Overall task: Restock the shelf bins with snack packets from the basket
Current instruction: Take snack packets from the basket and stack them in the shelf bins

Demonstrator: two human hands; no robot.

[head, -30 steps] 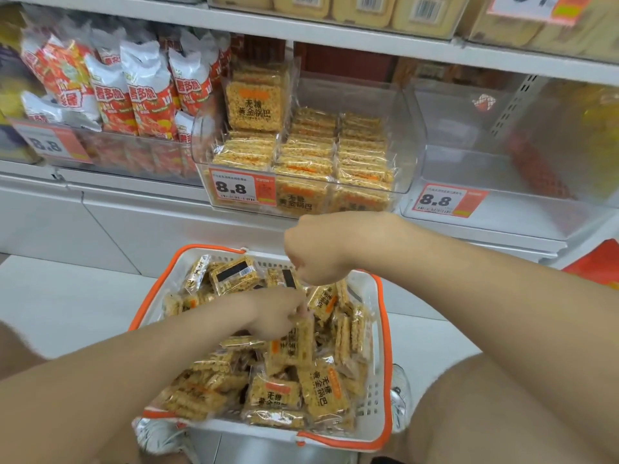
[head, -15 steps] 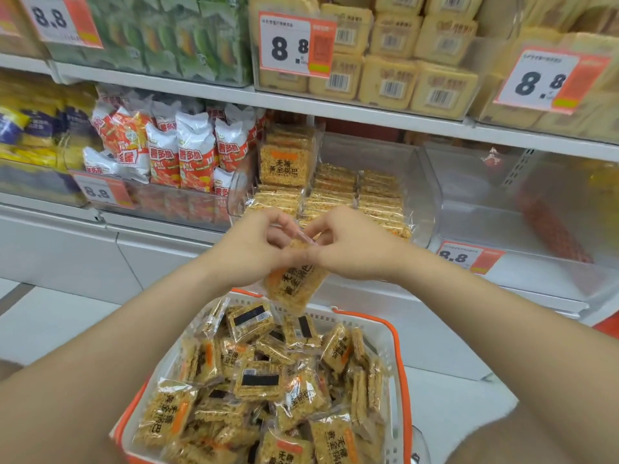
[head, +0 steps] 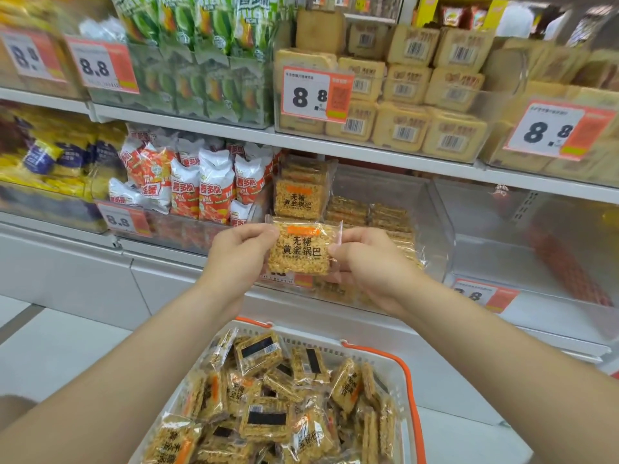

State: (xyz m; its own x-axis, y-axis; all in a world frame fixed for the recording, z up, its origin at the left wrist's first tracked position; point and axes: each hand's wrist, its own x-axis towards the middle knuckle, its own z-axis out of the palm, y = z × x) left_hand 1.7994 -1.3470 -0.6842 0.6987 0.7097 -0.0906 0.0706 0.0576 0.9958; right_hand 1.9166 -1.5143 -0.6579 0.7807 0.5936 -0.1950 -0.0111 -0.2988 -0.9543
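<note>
Head view, restocking under way. Both hands hold one rice-crust snack packet (head: 301,251) upright, label toward the camera. The left hand (head: 239,252) pinches its left edge with curled fingers (head: 263,232), and the right hand (head: 371,262) pinches its right edge likewise. Just beyond the fingers stands the clear shelf bin (head: 435,229), partly filled. An upright packet (head: 299,195) sits directly behind the fingers, and flat rows (head: 368,214) lie behind and to their right, with free room above. Well below the fingers, the orange-rimmed basket (head: 413,390) carries a deep heap of the same packets (head: 268,410). Far right of the fingers is a second clear bin (head: 536,249), its contents hard to make out. By this evidence the task is roughly at an early-to-middle stage: the held packet is not yet placed, and most of the stock lies in the basket.
</note>
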